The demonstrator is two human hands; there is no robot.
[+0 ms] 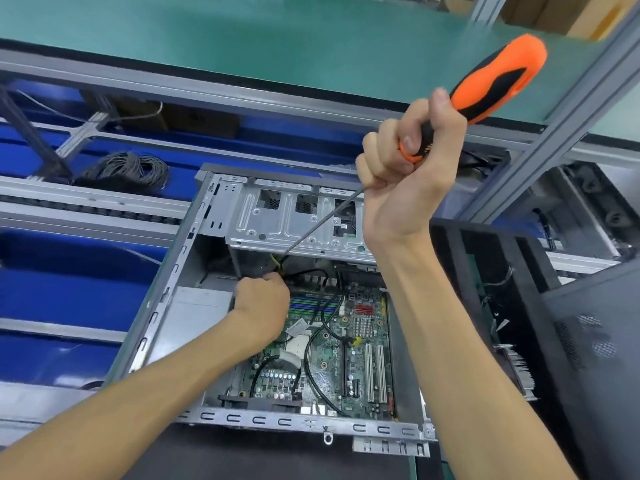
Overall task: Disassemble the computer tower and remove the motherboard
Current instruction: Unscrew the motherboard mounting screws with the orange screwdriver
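The open computer tower (166, 299) lies on its side in front of me, its side panel off. The green motherboard (360, 344) sits in the case floor, with black cables draped over it. My left hand (261, 306) reaches deep into the case near the board's far left corner, its fingers closed around the black and yellow cables (277, 268) there. My right hand (405, 174) is raised above the case and grips an orange and black screwdriver (491, 84). Its long shaft slants down, the tip close to my left hand's fingers.
The metal drive cage (294, 213) spans the far end of the case. A black side panel (595, 344) and other case parts lie to the right. A coil of dark wire (124, 171) rests on the blue conveyor at the left. A green shelf (242, 39) runs overhead.
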